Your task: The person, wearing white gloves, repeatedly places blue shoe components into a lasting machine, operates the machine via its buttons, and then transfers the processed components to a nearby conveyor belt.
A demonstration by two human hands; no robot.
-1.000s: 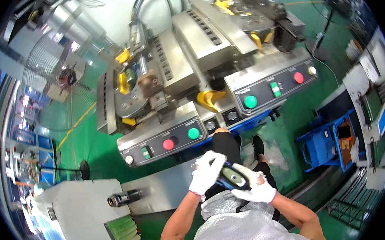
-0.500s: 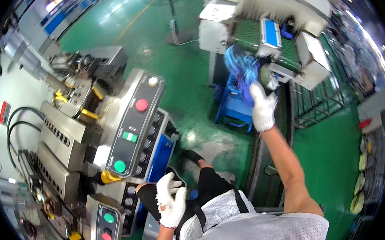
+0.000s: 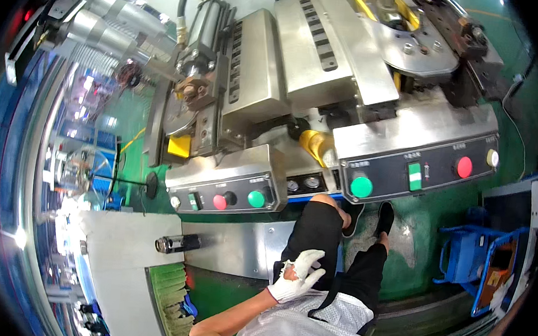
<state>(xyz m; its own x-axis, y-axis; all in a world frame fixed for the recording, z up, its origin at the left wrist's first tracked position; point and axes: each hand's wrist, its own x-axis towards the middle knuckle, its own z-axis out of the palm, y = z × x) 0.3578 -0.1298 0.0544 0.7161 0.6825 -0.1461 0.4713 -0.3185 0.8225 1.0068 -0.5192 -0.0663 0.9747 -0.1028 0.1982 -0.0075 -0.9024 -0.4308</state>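
Head view: gloved L hand [image 3: 297, 276] over black shorts [image 3: 314, 233], fingers apart; R hand's out of sight, can't tell its fingers. Dark cylinder [image 3: 177, 243] lies at steel shelf's [image 3: 238, 247] L end; control box [image 3: 239, 186] stands btwn hand & press [image 3: 254, 73].

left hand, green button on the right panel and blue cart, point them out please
Left hand [image 3: 296, 282]: head view, middle of the glove.
Green button [image 3: 361, 187]: head view, centre of its round face.
Blue cart [image 3: 456, 257]: head view, its blue side.
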